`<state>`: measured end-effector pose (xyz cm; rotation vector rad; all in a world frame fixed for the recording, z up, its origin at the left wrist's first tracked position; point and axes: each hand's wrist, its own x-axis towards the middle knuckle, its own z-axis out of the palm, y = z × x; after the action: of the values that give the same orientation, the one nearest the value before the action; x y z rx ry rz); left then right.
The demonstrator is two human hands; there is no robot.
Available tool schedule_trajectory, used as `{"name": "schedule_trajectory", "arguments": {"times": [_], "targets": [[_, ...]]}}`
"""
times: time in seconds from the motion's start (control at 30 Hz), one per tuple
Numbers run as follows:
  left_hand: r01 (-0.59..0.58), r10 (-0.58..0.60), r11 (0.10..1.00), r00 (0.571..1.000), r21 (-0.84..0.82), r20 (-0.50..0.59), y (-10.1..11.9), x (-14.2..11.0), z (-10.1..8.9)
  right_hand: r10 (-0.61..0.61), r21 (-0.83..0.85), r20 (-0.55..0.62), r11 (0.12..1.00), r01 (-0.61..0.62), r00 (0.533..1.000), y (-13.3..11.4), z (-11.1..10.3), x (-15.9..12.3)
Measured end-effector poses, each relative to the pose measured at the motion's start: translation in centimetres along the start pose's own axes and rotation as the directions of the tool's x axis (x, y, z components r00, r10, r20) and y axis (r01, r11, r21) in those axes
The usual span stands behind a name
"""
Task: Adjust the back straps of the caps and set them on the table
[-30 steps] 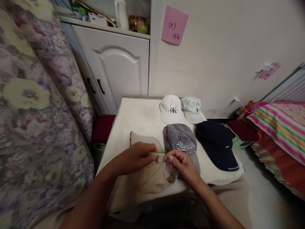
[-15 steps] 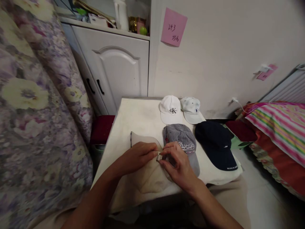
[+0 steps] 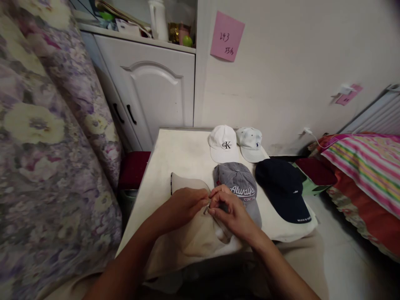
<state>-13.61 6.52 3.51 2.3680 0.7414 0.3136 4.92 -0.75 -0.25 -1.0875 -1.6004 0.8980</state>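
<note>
A beige baseball cap (image 3: 196, 233) lies at the table's near edge, its brim pointing away to the left and its back opening towards the right. Over its strap, my left hand (image 3: 189, 204) is closed, fingers pinching the strap close to a small metal buckle (image 3: 206, 209). My right hand (image 3: 228, 208) pinches the strap from the other side, thumb and forefinger at the buckle. The fingers partly hide the strap and buckle. Just beyond my right hand sits a grey cap (image 3: 239, 179) with white "Always" lettering.
A white cap (image 3: 223, 141) and a pale tie-dyed cap (image 3: 251, 143) stand at the table's back. To the right is a navy cap (image 3: 281, 187). All rest on a cream-covered table (image 3: 175, 150). A floral curtain (image 3: 37, 166) hangs at left; a bed (image 3: 368, 166) is at right.
The buckle has turned and shows less between my fingers. My right fingers have drawn closer together, and more of the beige cap's back opening shows below them.
</note>
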Motion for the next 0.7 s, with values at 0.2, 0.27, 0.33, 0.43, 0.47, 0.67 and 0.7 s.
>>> {"name": "schedule_trajectory", "arguments": {"times": [0.2, 0.27, 0.33, 0.43, 0.47, 0.67, 0.7], "targets": [[-0.081, 0.088, 0.986, 0.995, -0.149, 0.039, -0.9, -0.1, -0.9, 0.094, 0.37, 0.081, 0.921, -0.118, 0.992, 0.4, -0.3, 0.2], [-0.092, 0.105, 0.98, 0.992, -0.176, 0.064, -0.9, -0.3, -1.1, 0.112, 0.442, 0.079, 0.887, -0.135, 0.991, 0.5, 0.0, 0.2], [-0.094, 0.114, 0.977, 0.989, -0.192, 0.099, -0.9, -0.4, -1.2, 0.127, 0.47, 0.078, 0.87, -0.149, 0.989, 0.8, 0.4, 0.2], [-0.07, 0.094, 0.976, 0.99, -0.207, 0.109, -0.8, -0.4, -1.0, 0.126, 0.44, 0.074, 0.886, -0.146, 0.989, 1.0, 0.7, 0.1], [-0.052, 0.074, 0.976, 0.992, -0.209, 0.099, -0.7, -0.4, -0.9, 0.117, 0.414, 0.07, 0.9, -0.135, 0.991, 1.0, 0.8, 0.1], [-0.017, 0.036, 0.965, 0.997, -0.26, 0.067, -0.5, -0.3, -0.9, 0.027, 0.288, 0.034, 0.957, -0.035, 0.999, 1.2, 0.6, -0.2], [-0.03, 0.051, 0.962, 0.996, -0.273, 0.069, -0.5, -0.3, -0.9, 0.021, 0.284, 0.035, 0.958, -0.03, 0.999, 1.2, 0.6, -0.2]]}}
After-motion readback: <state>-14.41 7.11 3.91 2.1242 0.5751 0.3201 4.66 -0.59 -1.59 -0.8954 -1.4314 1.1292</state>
